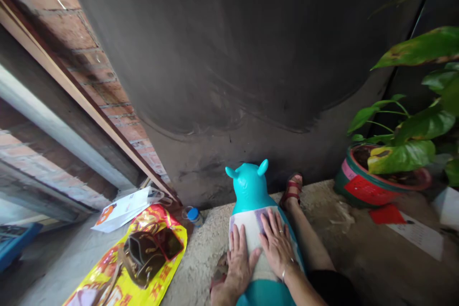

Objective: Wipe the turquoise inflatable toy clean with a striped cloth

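A turquoise rubber animal toy (250, 186) with two small ears stands on the floor in front of me, facing the dark wall. Over its back lies a whitish cloth (254, 235) with pale purple patches near its edge. My left hand (239, 258) rests flat on the left half of the cloth, fingers extended. On the right half, my right hand (278, 247) is spread flat, with a ring on one finger and a bracelet at the wrist. Neither hand grips anything. Parts of the cloth and of the toy's body are hidden beneath my hands.
To the left, a brown handbag (143, 258) sits on a yellow plastic bag (168, 279), near a white paper bag (124, 208) and a blue-lidded jar (194, 216). A potted plant (373, 191) stands right. My sandalled foot (293, 189) is beside the toy.
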Demonstrator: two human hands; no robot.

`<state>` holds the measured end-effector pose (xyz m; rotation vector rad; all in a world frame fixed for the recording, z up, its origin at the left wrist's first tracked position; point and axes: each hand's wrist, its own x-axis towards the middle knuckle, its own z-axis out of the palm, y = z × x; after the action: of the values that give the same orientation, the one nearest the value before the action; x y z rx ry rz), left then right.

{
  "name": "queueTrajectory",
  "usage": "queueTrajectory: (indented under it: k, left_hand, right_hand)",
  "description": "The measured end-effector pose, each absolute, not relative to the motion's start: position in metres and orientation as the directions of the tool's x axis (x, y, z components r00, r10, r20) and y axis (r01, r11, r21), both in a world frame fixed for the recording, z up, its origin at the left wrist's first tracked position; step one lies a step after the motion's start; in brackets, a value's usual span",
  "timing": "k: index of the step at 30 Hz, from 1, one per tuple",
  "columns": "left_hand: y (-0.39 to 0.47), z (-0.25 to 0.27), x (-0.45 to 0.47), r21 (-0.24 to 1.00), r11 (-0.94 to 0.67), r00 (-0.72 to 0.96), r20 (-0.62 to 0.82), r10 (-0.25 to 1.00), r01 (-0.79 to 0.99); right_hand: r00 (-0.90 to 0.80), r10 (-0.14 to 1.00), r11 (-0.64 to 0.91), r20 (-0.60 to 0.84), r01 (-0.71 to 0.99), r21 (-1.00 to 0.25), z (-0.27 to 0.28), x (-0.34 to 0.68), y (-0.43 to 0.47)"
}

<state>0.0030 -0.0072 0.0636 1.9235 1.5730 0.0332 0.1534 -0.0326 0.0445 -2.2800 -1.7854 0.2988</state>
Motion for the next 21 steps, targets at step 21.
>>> queueTrajectory:
  k: [21]
  left_hand:
    - [-0.019, 0.073, 0.004, 0.530, -0.069, 0.314, -0.387, 0.867, 0.845]
  right_hand:
    - [0.287, 0.957, -0.288, -0.045, 0.912, -0.293, 0.036, 0.160, -0.030]
